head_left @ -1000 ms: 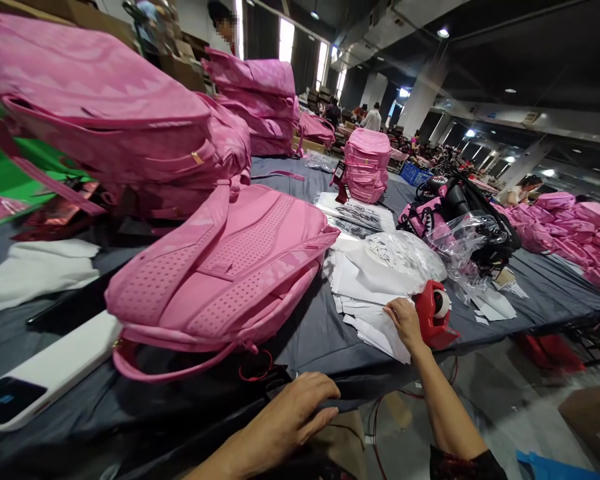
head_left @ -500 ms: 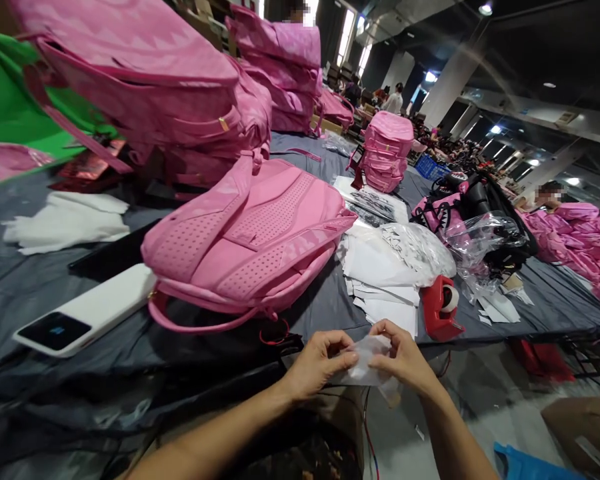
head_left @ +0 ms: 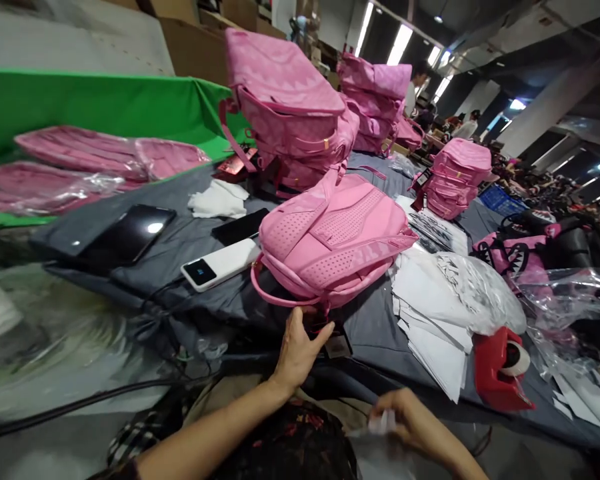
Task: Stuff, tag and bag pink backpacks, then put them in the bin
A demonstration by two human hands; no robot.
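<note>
A pink backpack (head_left: 340, 233) lies on the dark cloth-covered table with its padded straps facing up. My left hand (head_left: 297, 350) is at the bag's near edge, thumb and fingers apart, beside a dark hang tag (head_left: 338, 345) near the table edge. Some of its fingertips are hidden against the bag. Low in front of the table, my right hand (head_left: 405, 420) is closed on a crumpled piece of translucent plastic (head_left: 384, 423); it is slightly blurred. A white power bank (head_left: 225, 262) with a lit display lies left of the backpack.
Right of the backpack lie white paper sheets (head_left: 435, 327), a plastic bag (head_left: 483, 290) and a red tape dispenser (head_left: 500, 373). Stacked pink backpacks (head_left: 290, 100) stand behind. A dark tablet (head_left: 130, 233) and white cloth (head_left: 219, 199) are at left. Wrapped pink bags (head_left: 95, 157) lie on green cloth.
The view has swung left. My left hand has let go of the plastic and moved up to the backpack's edge. My right hand has lowered with the plastic still in it.
</note>
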